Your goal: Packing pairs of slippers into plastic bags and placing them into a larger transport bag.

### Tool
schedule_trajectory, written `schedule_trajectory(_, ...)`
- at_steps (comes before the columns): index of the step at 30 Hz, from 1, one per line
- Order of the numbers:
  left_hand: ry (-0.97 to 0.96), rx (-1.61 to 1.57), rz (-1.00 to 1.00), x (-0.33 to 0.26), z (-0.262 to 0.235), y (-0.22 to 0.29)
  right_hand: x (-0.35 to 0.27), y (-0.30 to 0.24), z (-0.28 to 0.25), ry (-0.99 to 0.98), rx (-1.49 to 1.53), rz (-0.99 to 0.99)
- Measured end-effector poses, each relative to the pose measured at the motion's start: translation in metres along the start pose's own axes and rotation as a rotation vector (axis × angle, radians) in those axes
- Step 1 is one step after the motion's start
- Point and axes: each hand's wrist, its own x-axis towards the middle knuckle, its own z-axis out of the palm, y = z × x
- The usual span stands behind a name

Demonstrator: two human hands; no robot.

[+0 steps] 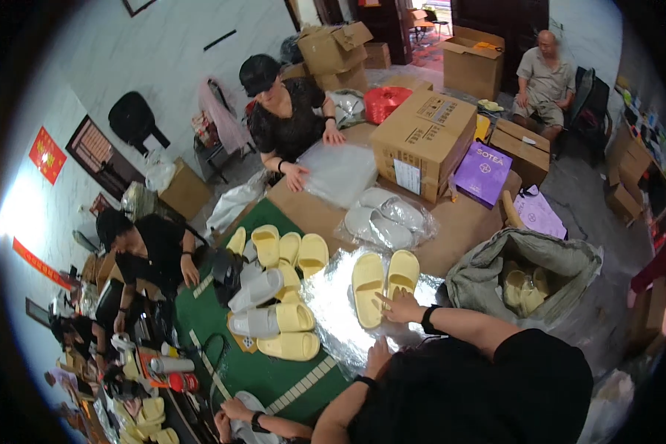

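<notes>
A pair of yellow slide slippers, the left slipper (368, 285) and the right slipper (403, 268), lies on a shiny silver sheet (331, 292) in front of me. My right hand (401, 307) reaches in from the right with fingers spread over the near end of the right slipper, touching it. Lower down, at the sheet's near edge, my left hand (378, 358) rests with its fingers stretched out and nothing visible in it. Both my wrists wear dark bands. Left of the sheet lie several yellow slippers (288, 345) and grey slippers (256, 289).
A bagged pair of pale slippers (388, 222), a cardboard box (425, 140) and a purple box (484, 174) stand beyond. To the right is an open woven sack (473, 277) holding slippers. A co-worker opposite touches clear plastic bags (337, 174); another's hands (237, 409) hold a grey slipper at lower left.
</notes>
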Motion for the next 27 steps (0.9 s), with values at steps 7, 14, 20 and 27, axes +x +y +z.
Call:
schedule_trajectory(7,0.215,0.087,0.011,0.001,0.035,-0.031,0.067,-0.016,0.031,-0.073,0.06,0.325)
schedule_trajectory(14,0.333,0.091,0.016,0.014,-0.01,-0.064,0.042,-0.028,0.014,0.065,0.356,0.28)
schedule_trajectory(20,0.424,0.026,-0.079,0.013,-0.043,-0.054,0.009,-0.037,-0.052,0.185,0.994,-0.13)
schedule_trajectory(27,0.536,-0.106,-0.217,0.018,-0.076,-0.046,-0.035,0.0,-0.117,-0.168,1.026,-0.313)
